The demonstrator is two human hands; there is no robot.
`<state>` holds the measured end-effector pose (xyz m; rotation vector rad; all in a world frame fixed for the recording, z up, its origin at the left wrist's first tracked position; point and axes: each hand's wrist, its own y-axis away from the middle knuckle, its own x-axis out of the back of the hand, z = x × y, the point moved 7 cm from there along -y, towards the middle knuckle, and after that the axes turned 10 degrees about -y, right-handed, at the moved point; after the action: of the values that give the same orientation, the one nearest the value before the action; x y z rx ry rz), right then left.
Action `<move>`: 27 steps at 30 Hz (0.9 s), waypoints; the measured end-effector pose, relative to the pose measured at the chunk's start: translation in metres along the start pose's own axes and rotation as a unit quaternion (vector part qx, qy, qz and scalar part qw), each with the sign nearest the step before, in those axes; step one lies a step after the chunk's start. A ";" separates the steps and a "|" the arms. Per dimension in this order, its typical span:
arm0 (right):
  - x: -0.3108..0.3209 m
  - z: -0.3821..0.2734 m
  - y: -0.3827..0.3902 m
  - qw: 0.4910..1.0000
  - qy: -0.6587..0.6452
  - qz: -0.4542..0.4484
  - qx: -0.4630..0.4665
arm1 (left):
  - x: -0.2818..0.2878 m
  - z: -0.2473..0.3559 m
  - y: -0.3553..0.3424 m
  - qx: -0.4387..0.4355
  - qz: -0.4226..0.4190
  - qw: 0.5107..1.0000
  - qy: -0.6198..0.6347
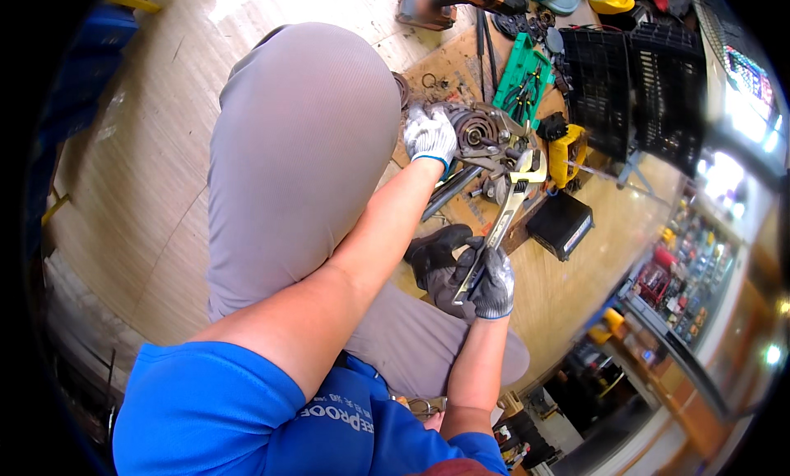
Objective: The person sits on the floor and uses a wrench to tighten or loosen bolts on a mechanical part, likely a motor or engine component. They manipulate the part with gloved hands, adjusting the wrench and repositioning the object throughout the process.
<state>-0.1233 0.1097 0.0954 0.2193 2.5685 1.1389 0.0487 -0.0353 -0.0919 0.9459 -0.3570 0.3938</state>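
Head view: I see the gloved right hand (492,284) grasping a wrench (504,220); the gloved left hand (430,135) touches a metal machine part (477,134), whether gripping I cannot tell.

White lettering (339,412) is running across the blue shirt (214,398), large Latin letters with smaller characters (362,400) sitting beside them. Dark marks are showing along the handle of the wrench (496,232), too small to make out. A pale marking is lining one edge of the black box (557,221), likewise unreadable.
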 end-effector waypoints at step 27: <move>-0.032 -0.048 -0.062 0.989 0.083 0.106 0.066 | 0.005 0.007 -0.008 -0.247 0.043 0.949 -0.193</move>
<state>-0.1110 0.0269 0.0870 0.4581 2.8252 1.1011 0.0558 -0.0449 -0.0915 0.5085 -0.8154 0.1779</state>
